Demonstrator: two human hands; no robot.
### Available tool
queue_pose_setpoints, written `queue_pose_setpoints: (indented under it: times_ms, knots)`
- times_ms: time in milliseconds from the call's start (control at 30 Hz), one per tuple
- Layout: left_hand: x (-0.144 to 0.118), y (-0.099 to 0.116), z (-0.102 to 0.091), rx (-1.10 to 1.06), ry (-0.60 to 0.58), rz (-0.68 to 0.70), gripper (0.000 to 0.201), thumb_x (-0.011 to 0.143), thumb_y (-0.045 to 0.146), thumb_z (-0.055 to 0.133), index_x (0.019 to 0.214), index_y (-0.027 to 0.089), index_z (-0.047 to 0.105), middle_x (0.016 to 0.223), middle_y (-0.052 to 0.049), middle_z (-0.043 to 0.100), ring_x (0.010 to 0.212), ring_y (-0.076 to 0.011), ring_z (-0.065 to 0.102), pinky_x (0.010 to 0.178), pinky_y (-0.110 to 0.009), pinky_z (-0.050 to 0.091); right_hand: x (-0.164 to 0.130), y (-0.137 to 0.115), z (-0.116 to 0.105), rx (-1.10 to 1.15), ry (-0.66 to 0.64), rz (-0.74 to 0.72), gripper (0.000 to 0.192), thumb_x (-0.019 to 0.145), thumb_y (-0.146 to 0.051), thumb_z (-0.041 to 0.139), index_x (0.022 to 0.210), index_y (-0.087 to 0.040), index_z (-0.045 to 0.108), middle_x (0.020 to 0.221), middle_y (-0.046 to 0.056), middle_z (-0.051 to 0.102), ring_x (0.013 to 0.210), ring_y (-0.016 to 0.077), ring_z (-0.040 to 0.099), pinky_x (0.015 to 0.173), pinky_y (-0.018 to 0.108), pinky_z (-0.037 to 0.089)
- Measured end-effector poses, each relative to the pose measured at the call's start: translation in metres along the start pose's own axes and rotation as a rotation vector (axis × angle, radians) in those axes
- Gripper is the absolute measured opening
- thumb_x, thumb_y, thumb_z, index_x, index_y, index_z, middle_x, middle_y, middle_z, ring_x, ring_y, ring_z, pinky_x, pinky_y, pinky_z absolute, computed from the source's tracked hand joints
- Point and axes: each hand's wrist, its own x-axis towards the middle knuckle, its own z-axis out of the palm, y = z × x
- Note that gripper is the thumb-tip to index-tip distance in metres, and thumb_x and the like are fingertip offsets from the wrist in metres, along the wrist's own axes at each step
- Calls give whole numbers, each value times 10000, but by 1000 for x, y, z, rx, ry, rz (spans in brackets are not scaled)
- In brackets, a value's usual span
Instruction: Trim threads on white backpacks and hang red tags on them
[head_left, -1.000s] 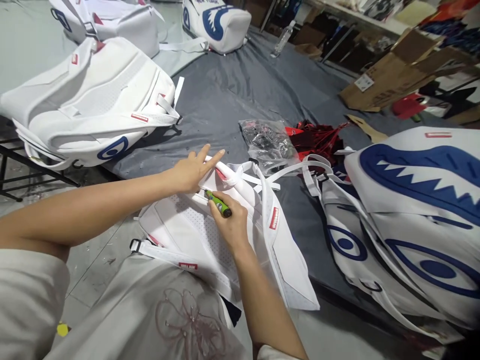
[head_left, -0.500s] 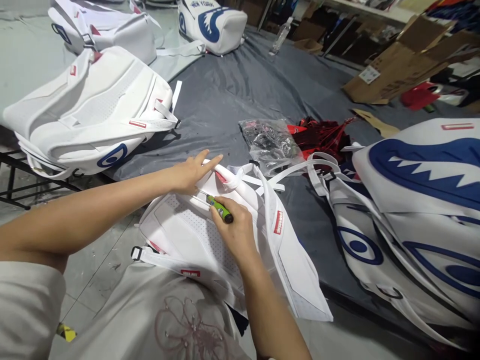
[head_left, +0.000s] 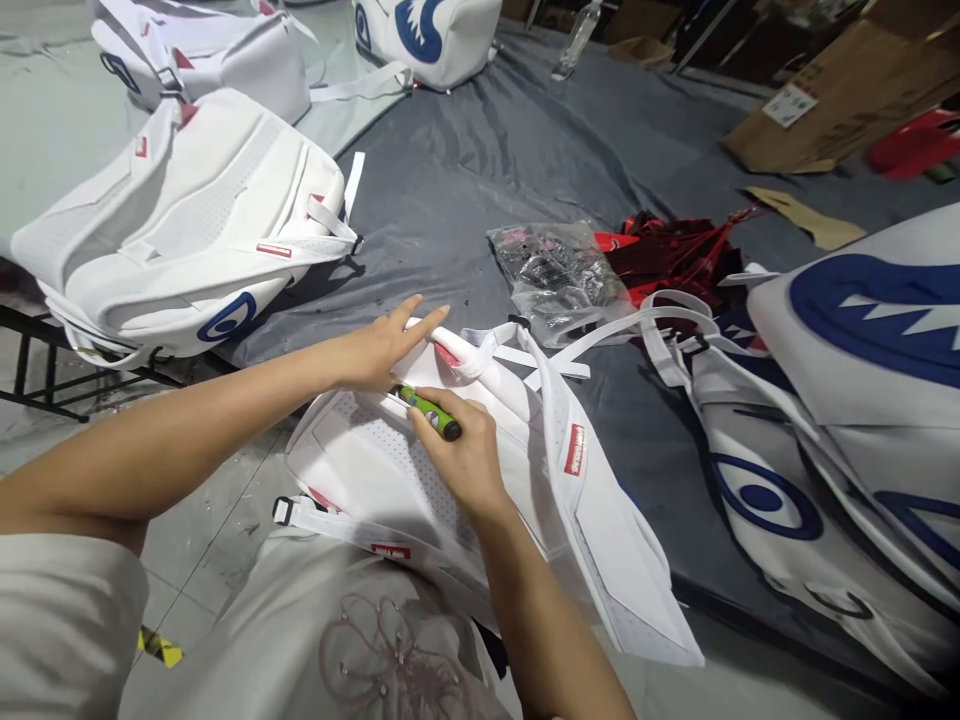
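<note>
A white backpack (head_left: 517,490) rests against my lap and the table edge, its padded back and straps facing up. My left hand (head_left: 375,350) lies across its top edge with fingers stretched out, pressing the fabric. In my right hand (head_left: 465,450) is a short, thick green pen-like tool (head_left: 431,411) with a black end; its exact kind is unclear. The tool's far end meets the seam of the back panel, close beside my left hand. What that tip touches is too small to make out.
More white backpacks stand at left (head_left: 202,210) and at right (head_left: 847,420), the right one with blue eye and teeth patches. A clear plastic bag (head_left: 559,280), red-and-black tags (head_left: 675,255), a bottle (head_left: 577,40) and a cardboard box (head_left: 832,95) lie on the grey cloth.
My right hand has moved the green tool slightly left along the seam, closer to my left hand. My left hand stays on the backpack. The camera view has shifted a little.
</note>
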Motion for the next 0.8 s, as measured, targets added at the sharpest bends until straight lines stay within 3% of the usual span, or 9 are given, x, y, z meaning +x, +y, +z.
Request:
queue_pose_setpoints:
  times_ms: [167, 300, 400, 600, 800]
  knots:
    - [-1, -2, 8, -31, 61, -27, 1178, 773, 63, 629, 1544, 364, -210, 1648, -195, -188, 1431, -361, 386, 962, -346, 474, 1, 6, 3, -112, 14, -63, 152, 852, -270, 677, 984, -231, 741, 961, 31, 779, 866, 233, 709, 856, 387, 480]
    - [-5, 0, 10, -97, 91, -104, 1201, 798, 87, 603, 1486, 382, -336, 1614, -220, -273, 1151, -260, 645, 748, -264, 500, 2, 7, -2, -49, -37, -47, 172, 855, -268, 670, 1010, -229, 733, 974, 28, 778, 863, 225, 712, 830, 376, 499]
    - [-8, 3, 9, -124, 68, -146, 1192, 799, 92, 593, 1488, 374, -338, 1625, -212, -249, 1096, -230, 665, 758, -268, 497, 4, 5, -1, -97, -62, -45, 171, 851, -280, 664, 1002, -236, 732, 965, 34, 777, 871, 240, 712, 832, 390, 509]
    - [-9, 5, 6, -104, 43, -152, 1164, 808, 108, 585, 1505, 367, -311, 1643, -203, -197, 1181, -272, 630, 818, -308, 502, 1, -1, 5, -51, -41, 2, 176, 849, -312, 661, 1009, -250, 703, 969, 19, 768, 852, 223, 697, 820, 366, 517]
    - [-10, 7, 3, -105, 18, -174, 1135, 807, 87, 597, 1547, 347, -223, 1648, -193, -188, 1185, -256, 625, 817, -288, 501, 2, -6, -14, -156, -65, 47, 158, 824, -319, 700, 958, -242, 731, 861, 16, 765, 746, 212, 670, 765, 360, 501]
